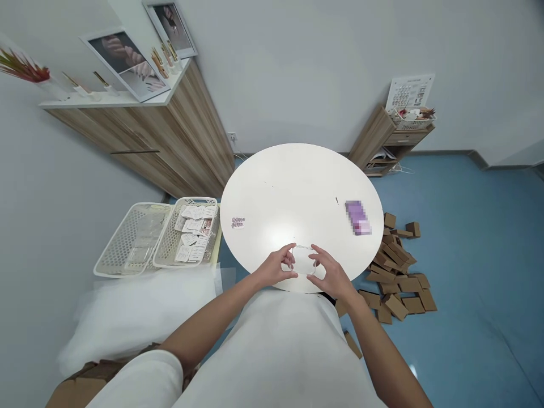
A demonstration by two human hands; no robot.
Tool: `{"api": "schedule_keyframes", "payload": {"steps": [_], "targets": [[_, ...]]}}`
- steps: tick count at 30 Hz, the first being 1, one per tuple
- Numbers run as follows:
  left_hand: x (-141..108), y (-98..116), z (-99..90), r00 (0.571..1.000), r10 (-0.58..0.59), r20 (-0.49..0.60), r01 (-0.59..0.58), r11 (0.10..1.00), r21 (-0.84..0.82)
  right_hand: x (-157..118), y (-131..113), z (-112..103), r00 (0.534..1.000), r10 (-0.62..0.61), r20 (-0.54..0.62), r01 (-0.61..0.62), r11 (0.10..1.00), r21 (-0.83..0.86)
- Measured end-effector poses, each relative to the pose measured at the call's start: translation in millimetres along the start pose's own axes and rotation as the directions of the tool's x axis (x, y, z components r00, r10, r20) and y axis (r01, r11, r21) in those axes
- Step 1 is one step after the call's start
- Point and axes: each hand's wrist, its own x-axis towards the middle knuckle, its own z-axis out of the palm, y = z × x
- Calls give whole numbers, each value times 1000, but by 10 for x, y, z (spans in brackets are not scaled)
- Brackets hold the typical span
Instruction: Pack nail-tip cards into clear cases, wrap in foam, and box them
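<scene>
A small clear plastic box (303, 260) is held over the near edge of the white oval table (297, 175). My left hand (278, 266) grips its left side between thumb and fingers. On the opposite side, my right hand (330, 273) pinches it in the same way. The box is see-through, so whether anything is inside I cannot tell. To the left on the tabletop lies a little set of purplish nail-shaped pieces (238, 222). Toward the right edge is a purple item (358, 217), blurred into blocks.
Left of the table stand a white basket (123, 243) with clear plastic boxes and another basket (164, 249) of white cards. Several small brown cardboard boxes (395, 272) lie piled on the floor at right. A wooden cabinet (191, 124) stands behind left, a smaller one (374, 136) behind right.
</scene>
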Motion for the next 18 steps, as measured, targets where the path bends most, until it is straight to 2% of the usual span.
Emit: {"api": "schedule_keyframes", "payload": {"steps": [10, 18], "targets": [[-81, 115, 91, 1000, 25, 2, -24, 994, -102, -44, 89, -96, 996, -93, -6, 93, 995, 40], [-130, 115, 134, 999, 41, -30, -44, 992, -118, 3, 49, -177, 987, -156, 29, 154, 986, 72]]}}
